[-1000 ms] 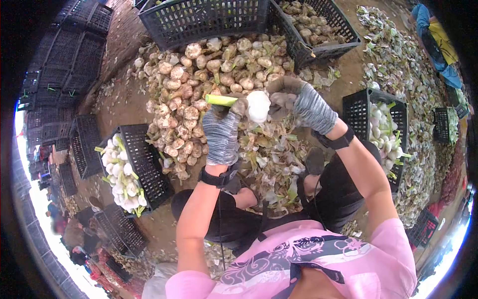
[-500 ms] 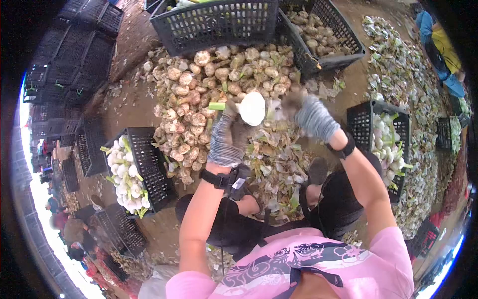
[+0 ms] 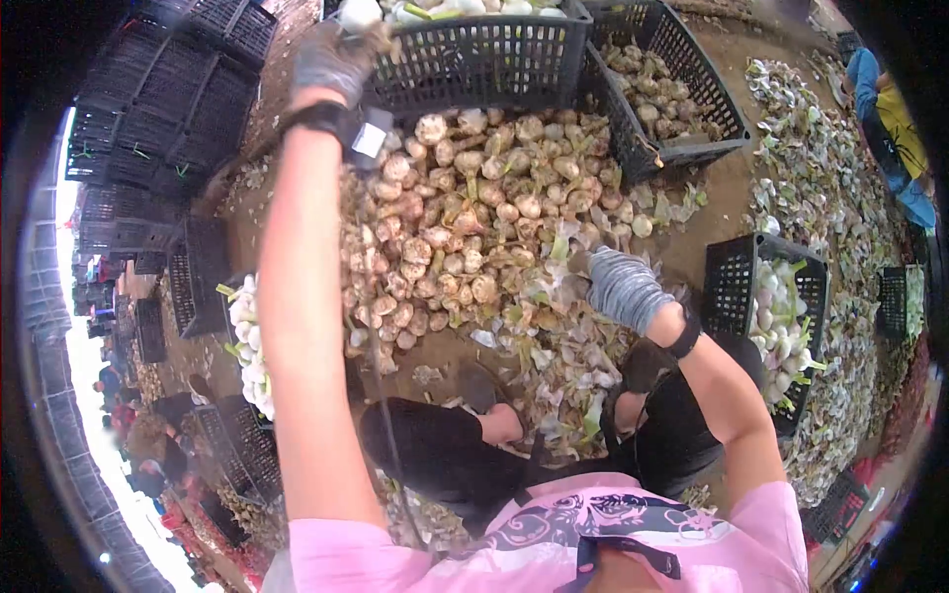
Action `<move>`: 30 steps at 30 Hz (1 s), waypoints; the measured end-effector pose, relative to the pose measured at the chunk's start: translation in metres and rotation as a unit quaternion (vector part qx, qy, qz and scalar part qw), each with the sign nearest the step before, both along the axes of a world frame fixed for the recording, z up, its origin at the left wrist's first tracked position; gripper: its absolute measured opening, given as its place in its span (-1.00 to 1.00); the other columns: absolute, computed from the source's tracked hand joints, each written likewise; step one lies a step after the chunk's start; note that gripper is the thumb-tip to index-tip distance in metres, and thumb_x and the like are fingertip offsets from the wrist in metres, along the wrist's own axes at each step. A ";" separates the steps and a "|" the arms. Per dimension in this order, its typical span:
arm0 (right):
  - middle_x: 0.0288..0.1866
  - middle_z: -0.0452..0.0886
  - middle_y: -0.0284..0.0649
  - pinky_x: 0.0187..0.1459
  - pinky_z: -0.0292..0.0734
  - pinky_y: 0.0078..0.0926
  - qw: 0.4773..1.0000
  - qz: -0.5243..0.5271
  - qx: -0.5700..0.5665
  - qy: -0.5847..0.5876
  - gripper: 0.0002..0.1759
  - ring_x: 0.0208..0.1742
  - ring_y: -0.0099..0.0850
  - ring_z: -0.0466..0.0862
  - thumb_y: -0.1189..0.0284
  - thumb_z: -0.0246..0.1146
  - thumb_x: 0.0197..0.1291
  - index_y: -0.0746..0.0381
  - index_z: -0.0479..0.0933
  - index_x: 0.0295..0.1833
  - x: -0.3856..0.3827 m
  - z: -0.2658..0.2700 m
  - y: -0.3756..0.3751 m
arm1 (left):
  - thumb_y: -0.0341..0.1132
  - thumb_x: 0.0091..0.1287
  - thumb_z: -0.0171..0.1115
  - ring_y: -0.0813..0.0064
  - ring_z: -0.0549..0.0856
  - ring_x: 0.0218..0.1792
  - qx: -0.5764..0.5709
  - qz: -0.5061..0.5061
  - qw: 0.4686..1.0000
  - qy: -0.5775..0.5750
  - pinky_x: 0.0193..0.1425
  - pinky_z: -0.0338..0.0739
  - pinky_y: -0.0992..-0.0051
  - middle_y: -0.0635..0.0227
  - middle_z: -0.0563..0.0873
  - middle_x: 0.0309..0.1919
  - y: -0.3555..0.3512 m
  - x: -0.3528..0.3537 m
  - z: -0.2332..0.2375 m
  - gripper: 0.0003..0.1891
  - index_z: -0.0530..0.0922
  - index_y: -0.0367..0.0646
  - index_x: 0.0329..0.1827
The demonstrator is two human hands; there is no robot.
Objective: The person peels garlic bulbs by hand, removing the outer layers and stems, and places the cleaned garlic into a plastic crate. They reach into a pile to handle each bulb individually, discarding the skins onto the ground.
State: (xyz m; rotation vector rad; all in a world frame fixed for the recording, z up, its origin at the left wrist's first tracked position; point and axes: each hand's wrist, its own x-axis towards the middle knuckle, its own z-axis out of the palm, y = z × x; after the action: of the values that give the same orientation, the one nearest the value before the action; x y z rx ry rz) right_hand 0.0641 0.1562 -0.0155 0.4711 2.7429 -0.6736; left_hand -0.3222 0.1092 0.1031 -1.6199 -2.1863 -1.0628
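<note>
My left hand (image 3: 334, 61), in a striped work glove, reaches far forward. Its fingers are closed around a white peeled garlic bulb (image 3: 360, 14) at the left end of a black crate (image 3: 474, 64) that holds white bulbs and green stems. In a matching glove, my right hand (image 3: 623, 285) hovers low over the loose garlic skins (image 3: 554, 341). Its fingers are curled together by some pale skins, and what they hold I cannot make out. Between the hands and the crate spreads a pile of unpeeled, soil-stained garlic (image 3: 455, 237).
A second black crate (image 3: 682, 94) with brown bulbs stands at the back right. Crates of white garlic flank me: bulbs (image 3: 252, 346) at left, a crate (image 3: 732, 267) at right. Stacked black crates (image 3: 163, 99) rise at far left. Another person (image 3: 895, 128) is at far right.
My left hand has carried the white bulb forward and left, from over the pile to the back crate. My right hand has moved down slightly, over the skins. The view has shifted a little.
</note>
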 end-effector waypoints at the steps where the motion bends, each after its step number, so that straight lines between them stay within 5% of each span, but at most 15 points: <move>1: -0.35 0.58 0.07 -0.27 0.52 -0.17 1.000 0.001 -0.006 -0.006 -0.77 -0.30 -0.04 0.61 0.42 0.13 -0.03 0.34 0.51 -0.27 0.001 -0.002 -0.001 | -0.32 0.18 0.26 0.41 0.65 -0.28 -0.006 0.001 1.000 -0.006 -0.09 0.61 0.49 0.28 0.66 -0.38 0.000 -0.008 -0.008 -0.73 0.53 -0.25 -0.10; 3: -0.36 0.58 0.06 -0.28 0.52 -0.17 1.000 0.007 -0.009 0.005 -0.79 -0.30 -0.05 0.62 0.45 0.13 -0.05 0.32 0.52 -0.28 0.002 -0.002 -0.004 | -0.32 0.19 0.25 0.45 0.64 -0.31 0.028 -0.027 0.951 -0.307 -0.14 0.61 0.53 0.29 0.66 -0.38 -0.004 -0.017 -0.023 -0.76 0.55 -0.23 -0.13; 5: -0.38 0.59 0.04 -0.30 0.53 -0.18 1.000 0.022 -0.002 0.012 -0.81 -0.32 -0.07 0.62 0.49 0.11 -0.05 0.33 0.53 -0.30 0.001 -0.004 -0.007 | -0.32 0.20 0.24 0.48 0.64 -0.33 0.064 -0.046 0.814 -0.576 -0.18 0.61 0.56 0.31 0.66 -0.39 -0.010 -0.023 -0.035 -0.80 0.56 -0.21 -0.17; 6: -0.38 0.59 0.04 -0.30 0.53 -0.18 1.000 0.023 -0.007 0.008 -0.81 -0.32 -0.07 0.62 0.49 0.11 -0.05 0.33 0.53 -0.30 0.003 -0.008 -0.008 | -0.31 0.17 0.27 0.51 0.62 -0.37 0.007 -0.012 0.829 -0.559 -0.26 0.62 0.57 0.32 0.66 -0.38 -0.020 0.004 -0.041 -0.77 0.55 -0.19 -0.14; 7: -0.39 0.59 0.03 -0.31 0.53 -0.19 0.999 0.021 -0.009 0.026 -0.81 -0.33 -0.07 0.62 0.50 0.10 -0.05 0.34 0.52 -0.31 0.004 -0.012 -0.009 | -0.30 0.13 0.30 0.52 0.61 -0.39 -0.264 0.053 0.945 -0.185 -0.26 0.61 0.55 0.35 0.65 -0.40 -0.015 -0.014 -0.082 -0.74 0.55 -0.14 -0.13; 9: -0.42 0.59 0.03 -0.34 0.53 -0.20 1.000 0.008 -0.010 0.020 -0.82 -0.37 -0.07 0.62 0.52 0.10 -0.08 0.36 0.53 -0.34 0.003 -0.008 -0.013 | -0.25 0.30 0.01 0.38 0.58 -0.04 -0.305 0.079 0.899 -0.303 0.03 0.44 0.48 0.25 0.62 -0.06 -0.048 0.065 -0.087 -0.70 0.50 -0.14 0.03; 10: -0.42 0.59 0.03 -0.34 0.53 -0.20 1.000 0.006 -0.010 0.018 -0.82 -0.37 -0.07 0.62 0.52 0.10 -0.08 0.36 0.53 -0.34 0.003 -0.007 -0.015 | -0.07 0.29 0.00 0.30 0.57 0.01 -0.396 -0.088 0.898 -0.170 0.07 0.43 0.41 0.20 0.60 -0.02 -0.055 0.014 -0.174 -0.59 0.44 -0.08 0.10; 11: -0.42 0.59 0.03 -0.34 0.53 -0.20 0.999 0.025 -0.006 0.029 -0.82 -0.37 -0.08 0.62 0.52 0.10 -0.08 0.36 0.53 -0.33 0.004 -0.006 -0.017 | 0.09 0.18 0.08 0.22 0.53 0.09 -0.479 0.047 0.856 -0.187 0.13 0.40 0.35 0.18 0.55 0.08 -0.056 0.062 -0.159 -0.43 0.38 -0.01 0.19; 12: -0.42 0.59 0.03 -0.34 0.53 -0.20 0.998 0.043 -0.001 0.040 -0.81 -0.37 -0.08 0.62 0.52 0.11 -0.08 0.36 0.54 -0.32 0.005 -0.006 -0.018 | 0.15 0.11 0.12 0.16 0.47 0.15 -0.536 0.026 0.834 -0.124 0.18 0.35 0.31 0.15 0.47 0.17 -0.064 0.030 -0.256 -0.34 0.34 0.01 0.24; 13: -0.42 0.59 0.03 -0.34 0.53 -0.20 0.999 0.042 -0.021 0.006 -0.80 -0.35 -0.08 0.63 0.50 0.12 -0.08 0.36 0.54 -0.32 0.004 -0.009 -0.019 | 0.06 0.17 0.05 0.13 0.45 0.18 -0.558 -0.032 0.821 -0.111 0.21 0.33 0.31 0.08 0.43 0.19 -0.069 0.076 -0.220 -0.40 0.33 0.00 0.25; 15: -0.41 0.59 0.03 -0.34 0.53 -0.21 0.999 0.037 -0.022 -0.002 -0.80 -0.33 -0.07 0.63 0.49 0.13 -0.09 0.35 0.54 -0.31 0.003 -0.003 -0.023 | -0.09 0.19 0.10 0.10 0.43 0.19 -0.622 -0.029 0.780 -0.065 0.20 0.35 0.24 0.04 0.41 0.20 -0.073 0.078 -0.306 -0.49 0.38 -0.05 0.21; 19: -0.37 0.59 0.03 -0.34 0.53 -0.21 0.998 0.026 -0.035 -0.034 -0.78 -0.30 -0.07 0.62 0.50 0.16 -0.10 0.34 0.54 -0.28 0.001 0.001 -0.020 | -0.38 0.02 0.24 0.12 0.64 -0.19 -0.468 0.097 0.877 0.053 -0.17 0.52 0.19 0.09 0.63 -0.24 -0.079 0.114 -0.319 -0.72 0.57 -0.07 -0.15; 23: -0.40 0.59 0.05 -0.32 0.53 -0.21 0.997 -0.023 -0.044 0.051 -0.79 -0.32 -0.06 0.62 0.46 0.17 -0.10 0.35 0.53 -0.33 0.005 -0.003 -0.010 | -0.26 0.00 0.31 0.11 0.63 -0.20 -0.449 -0.047 0.891 0.047 -0.17 0.50 0.18 0.08 0.62 -0.25 -0.090 0.145 -0.241 -0.60 0.53 -0.05 -0.04; 27: -0.47 0.57 0.07 -0.31 0.50 -0.18 0.988 -0.094 -0.088 0.082 -0.68 -0.35 -0.02 0.60 0.27 0.17 0.04 0.36 0.52 -0.35 -0.001 -0.012 -0.001 | -0.12 -0.04 0.40 0.17 0.61 -0.18 -0.458 0.044 0.886 -0.063 -0.13 0.51 0.26 0.04 0.61 -0.23 -0.095 0.191 -0.173 -0.40 0.44 -0.24 0.03; 30: -0.53 0.55 0.05 -0.36 0.47 -0.24 0.960 -0.162 -0.174 0.147 -0.53 -0.43 -0.10 0.59 0.10 0.13 0.17 0.38 0.52 -0.24 -0.004 -0.011 -0.003 | -0.12 -0.08 0.46 0.19 0.60 -0.15 -0.278 -0.003 0.943 -0.185 -0.07 0.51 0.31 0.09 0.59 -0.17 -0.101 0.224 -0.143 -0.35 0.43 -0.27 0.04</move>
State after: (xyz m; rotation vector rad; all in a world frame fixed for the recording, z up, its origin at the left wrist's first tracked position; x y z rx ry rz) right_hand 0.0603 0.1530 -0.0260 0.7975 2.7419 -1.3816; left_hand -0.0981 0.0080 -0.0403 -1.7395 -2.9406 -0.8474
